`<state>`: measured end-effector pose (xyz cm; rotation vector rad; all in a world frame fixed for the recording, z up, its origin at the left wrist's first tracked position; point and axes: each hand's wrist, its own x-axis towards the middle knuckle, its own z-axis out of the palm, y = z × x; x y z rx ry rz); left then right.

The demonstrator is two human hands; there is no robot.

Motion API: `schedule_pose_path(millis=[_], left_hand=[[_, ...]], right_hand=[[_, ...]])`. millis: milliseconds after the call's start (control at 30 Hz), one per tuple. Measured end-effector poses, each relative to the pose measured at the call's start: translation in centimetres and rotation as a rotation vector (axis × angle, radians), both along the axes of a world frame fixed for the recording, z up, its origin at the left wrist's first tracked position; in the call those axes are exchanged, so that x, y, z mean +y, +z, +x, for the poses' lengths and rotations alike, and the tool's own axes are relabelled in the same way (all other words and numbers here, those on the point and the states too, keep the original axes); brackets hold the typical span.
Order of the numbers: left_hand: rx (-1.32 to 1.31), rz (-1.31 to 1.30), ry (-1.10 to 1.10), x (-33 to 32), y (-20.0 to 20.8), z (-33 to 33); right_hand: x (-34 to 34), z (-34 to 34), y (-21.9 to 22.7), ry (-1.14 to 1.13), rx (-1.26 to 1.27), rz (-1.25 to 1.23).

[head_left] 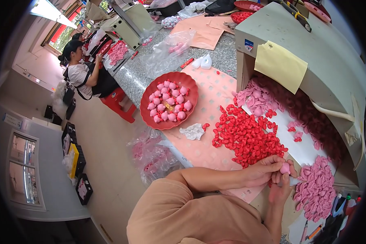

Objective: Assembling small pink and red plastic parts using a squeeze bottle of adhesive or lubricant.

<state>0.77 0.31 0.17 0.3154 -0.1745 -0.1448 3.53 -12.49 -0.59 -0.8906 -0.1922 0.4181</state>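
A pink ball [285, 168] is held between two hands at the near right of the tabletop [128, 81].

The fingers of the left hand [264, 167] pinch the ball from the left and those of the right hand [279, 191] close on it from the near side, both narrowed to its width. Just right lies a heap of pink pieces [316, 189]; to the far left spreads a pile of red pieces [248, 138], with more pink pieces [257, 99] beyond it under a grey machine [297, 38]. Left of the red pile are a crumpled tissue [192, 131] and, farther, a red bowl [191, 82] of pink balls [175, 93]. At the far left, a co-worker [79, 71] sits on a red stool [114, 101].
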Motion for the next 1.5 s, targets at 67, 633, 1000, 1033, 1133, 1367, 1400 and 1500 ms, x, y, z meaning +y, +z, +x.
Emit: schedule_pose_path(millis=[67, 633, 1000, 1033, 1133, 1367, 1400, 1500], left_hand=[[-0.013, 0.002, 0.013, 0.0, -0.2, -0.2], [0.072, 0.598, 0.321, 1.0, 1.4, 0.3], [-0.071, 0.834, 0.437, 0.7, 1.1, 0.4], [-0.073, 0.834, 0.436, 0.7, 1.2, 0.3], [-0.034, 0.834, 0.407, 0.6, 1.4, 0.2], [-0.009, 0.817, 0.385, 0.7, 1.0, 0.0], [-0.014, 0.813, 0.382, 0.7, 1.0, 0.1], [-0.001, 0.803, 0.363, 0.7, 1.1, 0.1]], right_hand=[[0.1, 0.0, 0.1, 0.005, -0.005, -0.002], [-0.7, 1.5, 2.6, 0.002, -0.191, -0.648], [-1.5, 1.6, 2.5, 0.059, -0.156, -0.513], [-1.5, 1.5, 2.6, 0.059, -0.162, -0.514], [-1.5, 1.5, 2.7, 0.06, -0.17, -0.516], [-1.5, 1.5, 2.1, 0.034, -0.244, -0.511], [-1.5, 1.5, 1.9, 0.022, -0.254, -0.521], [-1.3, 1.3, 1.6, -0.004, -0.266, -0.525]])
